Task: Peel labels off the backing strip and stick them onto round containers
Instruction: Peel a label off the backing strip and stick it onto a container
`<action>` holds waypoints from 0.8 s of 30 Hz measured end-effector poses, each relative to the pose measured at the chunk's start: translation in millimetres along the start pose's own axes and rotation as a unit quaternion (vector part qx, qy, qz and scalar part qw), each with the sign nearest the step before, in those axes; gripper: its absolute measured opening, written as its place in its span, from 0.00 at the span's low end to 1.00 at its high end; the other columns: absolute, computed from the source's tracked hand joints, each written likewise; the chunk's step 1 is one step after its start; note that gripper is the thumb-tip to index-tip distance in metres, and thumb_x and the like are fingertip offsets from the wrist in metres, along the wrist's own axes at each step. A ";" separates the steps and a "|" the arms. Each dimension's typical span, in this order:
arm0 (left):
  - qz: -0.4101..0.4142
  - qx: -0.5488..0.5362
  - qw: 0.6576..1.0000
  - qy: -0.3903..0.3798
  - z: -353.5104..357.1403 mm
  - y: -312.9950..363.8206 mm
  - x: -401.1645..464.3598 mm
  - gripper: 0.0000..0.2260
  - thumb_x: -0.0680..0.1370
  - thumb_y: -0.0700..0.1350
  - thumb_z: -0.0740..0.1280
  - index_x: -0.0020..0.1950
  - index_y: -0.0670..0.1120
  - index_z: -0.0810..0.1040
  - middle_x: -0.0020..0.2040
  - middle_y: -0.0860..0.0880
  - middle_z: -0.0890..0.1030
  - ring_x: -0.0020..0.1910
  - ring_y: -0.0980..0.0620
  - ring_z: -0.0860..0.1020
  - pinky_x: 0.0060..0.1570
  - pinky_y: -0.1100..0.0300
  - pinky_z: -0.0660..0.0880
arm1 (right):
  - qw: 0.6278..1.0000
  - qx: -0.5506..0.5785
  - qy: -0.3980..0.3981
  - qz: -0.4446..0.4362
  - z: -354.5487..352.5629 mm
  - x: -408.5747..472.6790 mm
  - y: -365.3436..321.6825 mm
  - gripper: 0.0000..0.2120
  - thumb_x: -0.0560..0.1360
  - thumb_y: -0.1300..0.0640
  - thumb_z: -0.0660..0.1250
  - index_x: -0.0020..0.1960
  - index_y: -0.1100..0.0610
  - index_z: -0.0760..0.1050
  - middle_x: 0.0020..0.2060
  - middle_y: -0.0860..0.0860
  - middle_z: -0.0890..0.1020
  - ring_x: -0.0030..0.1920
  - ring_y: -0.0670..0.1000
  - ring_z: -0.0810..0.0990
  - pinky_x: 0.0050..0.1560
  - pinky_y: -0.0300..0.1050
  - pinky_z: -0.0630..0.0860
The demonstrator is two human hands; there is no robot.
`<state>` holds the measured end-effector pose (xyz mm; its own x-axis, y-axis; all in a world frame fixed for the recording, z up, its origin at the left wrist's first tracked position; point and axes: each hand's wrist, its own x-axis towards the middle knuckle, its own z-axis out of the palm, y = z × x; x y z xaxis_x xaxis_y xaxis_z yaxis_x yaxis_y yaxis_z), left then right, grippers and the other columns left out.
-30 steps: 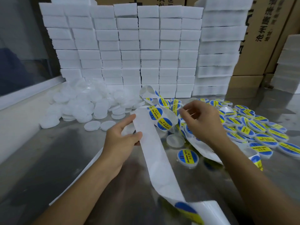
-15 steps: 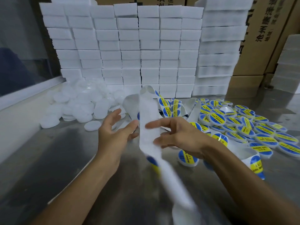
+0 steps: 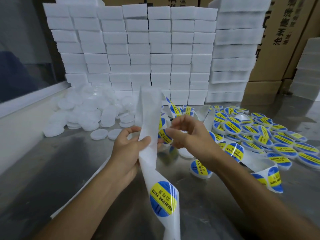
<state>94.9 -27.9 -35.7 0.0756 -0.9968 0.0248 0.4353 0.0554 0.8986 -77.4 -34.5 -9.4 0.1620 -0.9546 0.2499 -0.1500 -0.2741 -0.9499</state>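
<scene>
Since a moment ago your left hand [image 3: 129,149] has pinched the backing strip [image 3: 149,118] upright — right hand [image 3: 188,134], fingers loosely curled, reaches a label [image 3: 164,136] — many labelled containers [image 3: 256,132] done, a white pile [image 3: 90,111] left.

Left hand [image 3: 128,149] pinching; right hand [image 3: 188,135] curled.

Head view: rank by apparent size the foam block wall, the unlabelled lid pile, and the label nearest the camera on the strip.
1. Foam block wall, clearly largest.
2. Unlabelled lid pile.
3. Nearest label, smallest, though its closeness to the camera enlarges it.
</scene>
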 end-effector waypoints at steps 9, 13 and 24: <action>0.066 -0.015 0.997 0.028 0.3 0.0 5.5 0.14 0.78 0.32 0.65 0.60 0.46 0.79 0.59 0.43 0.83 0.56 0.44 0.82 0.58 0.48 0.78 | 0.950 -0.007 -0.291 0.117 22.5 -13.0 5.2 0.06 0.77 0.68 0.65 0.48 0.72 0.78 0.35 0.55 0.81 0.33 0.44 0.80 0.36 0.34 0.76; 0.079 -0.003 0.997 0.016 2.4 4.3 2.4 0.25 0.67 0.44 0.74 0.63 0.53 0.74 0.57 0.47 0.82 0.50 0.49 0.83 0.43 0.54 0.81 | 0.971 0.096 -0.164 0.142 28.6 -9.1 4.8 0.04 0.77 0.64 0.67 0.46 0.66 0.78 0.45 0.68 0.81 0.43 0.58 0.79 0.47 0.47 0.76; -0.088 0.154 0.960 -0.214 8.8 -0.3 -15.4 0.19 0.65 0.51 0.74 0.51 0.42 0.85 0.47 0.43 0.84 0.45 0.47 0.82 0.47 0.51 0.79 | 0.990 0.106 0.049 0.081 14.6 -0.1 10.5 0.07 0.73 0.69 0.70 0.47 0.60 0.82 0.38 0.56 0.85 0.36 0.52 0.83 0.40 0.47 0.81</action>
<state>85.8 -13.2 -32.4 -0.3801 -0.9247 -0.0207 0.1165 -0.0701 0.9907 -64.8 -35.6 -22.2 0.0557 -0.9936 0.0984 0.0434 -0.0960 -0.9944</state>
